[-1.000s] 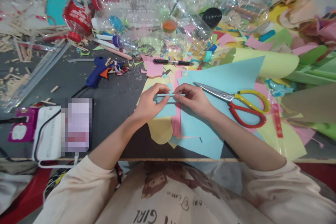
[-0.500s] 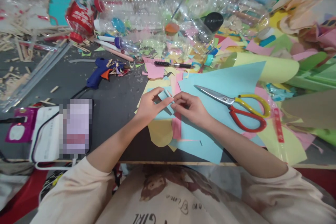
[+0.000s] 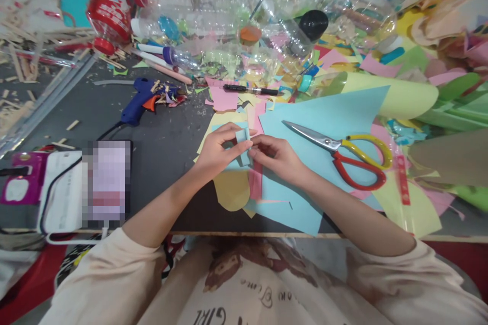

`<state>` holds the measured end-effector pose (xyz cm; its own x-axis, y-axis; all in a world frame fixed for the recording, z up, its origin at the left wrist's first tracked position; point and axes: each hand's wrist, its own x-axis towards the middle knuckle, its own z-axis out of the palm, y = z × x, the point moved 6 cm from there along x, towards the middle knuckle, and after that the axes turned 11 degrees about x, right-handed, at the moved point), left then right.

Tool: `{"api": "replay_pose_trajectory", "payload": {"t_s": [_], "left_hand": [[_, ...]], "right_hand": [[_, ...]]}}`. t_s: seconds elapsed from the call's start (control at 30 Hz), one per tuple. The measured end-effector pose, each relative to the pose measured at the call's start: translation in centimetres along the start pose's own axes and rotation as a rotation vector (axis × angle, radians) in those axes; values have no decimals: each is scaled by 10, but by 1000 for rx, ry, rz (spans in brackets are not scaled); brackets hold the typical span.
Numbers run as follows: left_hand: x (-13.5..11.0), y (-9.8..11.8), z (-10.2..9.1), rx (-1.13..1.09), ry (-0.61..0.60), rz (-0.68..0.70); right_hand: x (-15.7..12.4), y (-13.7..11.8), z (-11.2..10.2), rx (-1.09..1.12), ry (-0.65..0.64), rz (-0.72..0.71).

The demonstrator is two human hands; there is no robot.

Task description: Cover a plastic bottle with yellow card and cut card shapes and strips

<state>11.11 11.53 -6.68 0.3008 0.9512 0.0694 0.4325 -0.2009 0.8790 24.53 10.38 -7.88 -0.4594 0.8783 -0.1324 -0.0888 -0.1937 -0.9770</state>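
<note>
head view: both hands pinch a small blue strip (image 3: 243, 143) left of the scissors (image 3: 343, 155), the left hand (image 3: 217, 152) gripping its left edge and the right hand (image 3: 280, 155) closed on its lower right corner. a second ago the strip lay level between the fingertips, thin as a line. now it stands upright with its broad face showing, so the shaping seems mid-way, held above the sheet (image 3: 328, 111) on the surface (image 3: 168, 147).

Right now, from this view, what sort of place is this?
Most likely a craft worktable, perhaps at home. Cut coloured paper covers it, scissors and a blue glue gun lie there, and the left hand and right hand pinch a small blue paper piece.
</note>
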Motion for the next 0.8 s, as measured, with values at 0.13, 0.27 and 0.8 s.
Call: {"api": "replay_pose_trajectory", "payload": {"t_s": [0.13, 0.27, 0.8], "left_hand": [[-1, 1, -2, 91, 18, 99], [-3, 5, 0, 261, -13, 319], [-7, -3, 5, 501, -111, 478]], "right_hand": [[1, 3, -3, 96, 43, 18], [2, 6, -7, 199, 96, 33], [2, 5, -3, 250, 59, 71]]}}
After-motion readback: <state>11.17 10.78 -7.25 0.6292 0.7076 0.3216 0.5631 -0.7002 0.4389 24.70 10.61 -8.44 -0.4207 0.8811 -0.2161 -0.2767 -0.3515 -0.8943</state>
